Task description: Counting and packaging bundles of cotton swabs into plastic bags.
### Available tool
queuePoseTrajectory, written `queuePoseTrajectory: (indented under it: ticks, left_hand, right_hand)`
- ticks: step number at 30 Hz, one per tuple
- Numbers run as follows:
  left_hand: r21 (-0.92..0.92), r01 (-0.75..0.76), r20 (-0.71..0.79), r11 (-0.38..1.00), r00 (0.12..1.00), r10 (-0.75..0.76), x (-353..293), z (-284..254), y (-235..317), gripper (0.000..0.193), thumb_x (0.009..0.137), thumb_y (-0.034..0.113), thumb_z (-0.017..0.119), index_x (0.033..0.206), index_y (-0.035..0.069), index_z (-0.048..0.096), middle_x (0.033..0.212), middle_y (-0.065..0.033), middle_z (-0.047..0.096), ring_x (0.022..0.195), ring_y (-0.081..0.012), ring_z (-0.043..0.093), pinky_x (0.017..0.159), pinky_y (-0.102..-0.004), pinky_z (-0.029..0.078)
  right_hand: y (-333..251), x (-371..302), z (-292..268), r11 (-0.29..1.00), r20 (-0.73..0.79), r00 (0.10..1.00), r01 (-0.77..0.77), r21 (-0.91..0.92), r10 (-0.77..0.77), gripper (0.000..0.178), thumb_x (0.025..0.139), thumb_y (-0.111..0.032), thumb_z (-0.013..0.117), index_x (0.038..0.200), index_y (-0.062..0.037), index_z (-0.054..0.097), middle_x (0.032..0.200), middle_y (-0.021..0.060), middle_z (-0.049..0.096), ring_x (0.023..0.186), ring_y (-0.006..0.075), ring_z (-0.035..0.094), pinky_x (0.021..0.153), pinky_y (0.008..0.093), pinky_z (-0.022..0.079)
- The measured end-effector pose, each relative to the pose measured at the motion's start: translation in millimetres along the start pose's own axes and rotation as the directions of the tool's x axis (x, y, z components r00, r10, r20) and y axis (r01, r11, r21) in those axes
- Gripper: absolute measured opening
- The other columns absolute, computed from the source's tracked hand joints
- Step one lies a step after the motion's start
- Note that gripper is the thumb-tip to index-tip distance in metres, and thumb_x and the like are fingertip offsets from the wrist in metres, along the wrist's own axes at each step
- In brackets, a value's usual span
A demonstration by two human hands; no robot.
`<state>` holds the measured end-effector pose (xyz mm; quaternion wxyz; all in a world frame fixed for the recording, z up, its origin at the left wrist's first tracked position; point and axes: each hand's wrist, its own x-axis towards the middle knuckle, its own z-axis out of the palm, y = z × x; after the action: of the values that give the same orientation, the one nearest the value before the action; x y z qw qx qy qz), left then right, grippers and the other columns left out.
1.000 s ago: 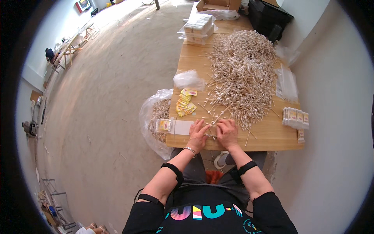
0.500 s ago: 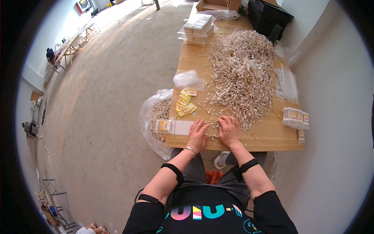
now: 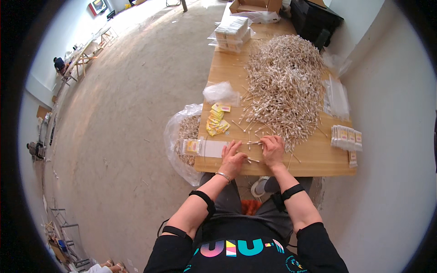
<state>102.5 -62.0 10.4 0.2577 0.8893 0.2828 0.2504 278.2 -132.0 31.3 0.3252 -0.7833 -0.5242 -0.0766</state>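
Table (image 3: 318,160), wooden, heaped swabs (image 3: 287,79); grey floor (image 3: 123,113)

- We see a small packing workshop, judging by the loose stock and wrappings about the wooden tabletop (image 3: 227,70).
- Bulk stock: we note a broad heap of cotton swabs (image 3: 287,82) reaching toward the tabletop's right edge, and a large clear sack (image 3: 175,119) of them beside its left edge.
- Packing materials: we find yellow cards (image 3: 216,122) and clear bags (image 3: 221,93) near the left edge, clear sleeves (image 3: 337,98) along the right.
- Packed goods: we observe filled packets (image 3: 346,138) toward the near right corner and stacked white packs (image 3: 232,29) at the far left corner.
- Room: we distinguish a grey floor (image 3: 127,113) and another worktable (image 3: 86,55) beyond, a person (image 3: 59,65) beside it.
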Motion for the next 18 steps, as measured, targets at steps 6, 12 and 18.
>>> queuePoseTrajectory:
  ticks: [6, 12, 18]
  left_hand:
    - [-0.079, 0.003, -0.066, 0.997, 0.998, -0.008, -0.2, 1.1, -3.9, 0.013, 0.071, 0.013, 0.068, 0.083, 0.015, 0.064, 0.113, -0.0072, 0.052, 0.117, -0.0294, 0.043, 0.102, -0.0499, 0.024]
    - [-0.109, 0.017, -0.055, 0.994, 0.998, -0.024, -1.6, -1.2, -5.5, 0.018, 0.07, 0.011, 0.068, 0.087, 0.012, 0.063, 0.106, -0.0085, 0.053, 0.111, -0.029, 0.046, 0.1, -0.0481, 0.027]
    - [-0.175, 0.072, -0.139, 0.982, 0.986, -0.097, 4.9, -6.1, 9.5, 0.046, 0.069, 0.009, 0.068, 0.113, 0.013, 0.055, 0.124, -0.0127, 0.046, 0.122, -0.032, 0.038, 0.103, -0.0478, 0.024]
  right_hand:
    - [-19.6, -1.4, 4.5, 0.996, 0.047, 0.997, 0.06, 0.062, -0.063, 0.013, 0.073, -0.011, 0.062, 0.085, -0.0135, 0.066, 0.092, -0.0017, 0.063, 0.095, 0.0206, 0.052, 0.082, 0.035, 0.038]
    - [-41.6, -5.3, 10.9, 0.997, 0.115, 0.992, 0.051, 0.052, -0.057, 0.023, 0.073, -0.013, 0.061, 0.096, -0.0153, 0.064, 0.093, -0.0008, 0.062, 0.097, 0.0197, 0.051, 0.086, 0.0362, 0.035]
    - [-29.6, -11.4, 13.2, 0.98, 0.251, 0.958, 0.095, 0.175, -0.138, 0.027, 0.07, -0.012, 0.063, 0.097, -0.0136, 0.064, 0.096, 0.0032, 0.061, 0.096, 0.0208, 0.052, 0.086, 0.0357, 0.035]
